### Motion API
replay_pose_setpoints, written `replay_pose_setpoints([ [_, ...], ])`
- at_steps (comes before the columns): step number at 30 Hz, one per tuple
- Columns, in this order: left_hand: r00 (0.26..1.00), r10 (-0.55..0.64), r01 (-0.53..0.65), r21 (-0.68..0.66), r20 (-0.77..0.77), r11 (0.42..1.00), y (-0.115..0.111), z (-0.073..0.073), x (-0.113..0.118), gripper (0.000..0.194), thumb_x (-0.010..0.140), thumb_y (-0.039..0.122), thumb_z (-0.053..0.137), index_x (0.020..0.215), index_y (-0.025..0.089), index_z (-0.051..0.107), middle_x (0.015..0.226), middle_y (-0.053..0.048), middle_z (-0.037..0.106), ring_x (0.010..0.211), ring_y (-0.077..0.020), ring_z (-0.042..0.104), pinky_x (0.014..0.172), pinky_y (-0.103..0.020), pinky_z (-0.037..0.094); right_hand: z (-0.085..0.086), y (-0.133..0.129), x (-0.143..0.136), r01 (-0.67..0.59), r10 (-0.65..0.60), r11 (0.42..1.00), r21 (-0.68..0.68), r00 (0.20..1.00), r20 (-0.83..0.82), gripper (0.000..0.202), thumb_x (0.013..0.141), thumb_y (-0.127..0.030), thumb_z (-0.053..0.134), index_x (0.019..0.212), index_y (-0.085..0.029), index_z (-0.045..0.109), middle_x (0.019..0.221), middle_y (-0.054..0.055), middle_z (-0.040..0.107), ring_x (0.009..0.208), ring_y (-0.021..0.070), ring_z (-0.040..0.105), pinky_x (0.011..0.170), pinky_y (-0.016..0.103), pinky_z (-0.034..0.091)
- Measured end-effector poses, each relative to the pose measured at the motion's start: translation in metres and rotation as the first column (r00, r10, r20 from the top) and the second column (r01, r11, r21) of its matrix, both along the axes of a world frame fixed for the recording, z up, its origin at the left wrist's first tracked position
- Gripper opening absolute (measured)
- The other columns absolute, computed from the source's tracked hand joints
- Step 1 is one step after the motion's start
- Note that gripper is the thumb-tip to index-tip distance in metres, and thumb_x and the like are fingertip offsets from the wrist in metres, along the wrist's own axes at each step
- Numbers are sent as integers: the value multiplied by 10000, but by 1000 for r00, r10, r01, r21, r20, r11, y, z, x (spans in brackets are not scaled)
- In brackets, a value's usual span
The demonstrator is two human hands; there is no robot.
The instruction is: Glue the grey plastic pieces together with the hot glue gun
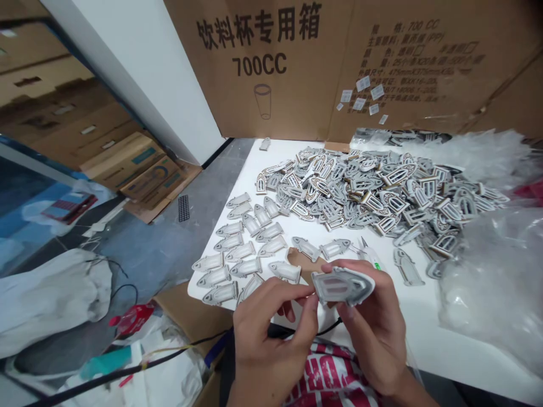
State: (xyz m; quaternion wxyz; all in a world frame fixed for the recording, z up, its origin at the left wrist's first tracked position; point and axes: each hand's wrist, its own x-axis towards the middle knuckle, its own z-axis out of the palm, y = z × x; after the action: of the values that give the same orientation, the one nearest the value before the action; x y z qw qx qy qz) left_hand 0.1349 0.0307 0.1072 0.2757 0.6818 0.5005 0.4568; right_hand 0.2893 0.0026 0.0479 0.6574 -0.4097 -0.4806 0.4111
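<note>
Over the table's front edge, I hold a small arched window-shaped piece (343, 286) with its grey, hollow back turned up. My right hand (377, 328) grips its pointed end between thumb and fingers. At the flat end, my left hand (275, 333) pinches the edge with thumb and forefinger; anything tiny between those fingertips is hidden. Similar pieces lie grey side up in loose rows (241, 251) left of my hands. Behind them spreads a large heap of the same pieces (339, 186), some showing white fronts with gold-brown trim.
Beyond my right hand lies a thin white tool with a green mark (375, 261). A brown cardboard scrap (297, 259) sits under some pieces. Clear plastic bags (496, 282) cover the table's right side. A large carton (271, 107) stands behind; an open box with rubbish (169, 362) is at lower left.
</note>
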Motion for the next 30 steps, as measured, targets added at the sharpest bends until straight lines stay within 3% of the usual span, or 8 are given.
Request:
replay_pose_setpoints([
  [8,999,39,-39,-12,-15,999,-1,4,-1,158,888,84,757,801,212,788,625,55,694,521,-85,594,549,-202,487,-1,2,6,-40,-1,985,167,971,239,640,953,-57,666,1546,-287,599,1414,87,690,1361,276,615,1152,429,541],
  [19,996,64,-73,-182,-56,981,3,13,2,179,834,113,688,677,198,702,559,61,619,475,-77,521,488,-173,426,-7,1,6,-116,25,968,224,928,372,739,920,-25,664,1587,-332,581,1446,92,716,1288,325,708,1065,501,591],
  [24,999,37,-42,-229,-28,973,4,9,1,163,818,119,644,677,195,672,575,60,580,510,-79,507,509,-174,412,-9,0,6,-135,88,980,149,954,287,698,955,-48,665,1582,-339,567,1446,70,701,1330,284,658,1129,451,543],
  [30,997,48,-29,-308,55,951,1,7,0,140,821,143,636,696,196,671,579,58,535,526,-93,483,528,-199,406,1,-2,0,-108,108,994,-33,994,6,476,1050,-166,658,1482,-364,636,1399,59,689,1323,242,634,1097,375,570],
])
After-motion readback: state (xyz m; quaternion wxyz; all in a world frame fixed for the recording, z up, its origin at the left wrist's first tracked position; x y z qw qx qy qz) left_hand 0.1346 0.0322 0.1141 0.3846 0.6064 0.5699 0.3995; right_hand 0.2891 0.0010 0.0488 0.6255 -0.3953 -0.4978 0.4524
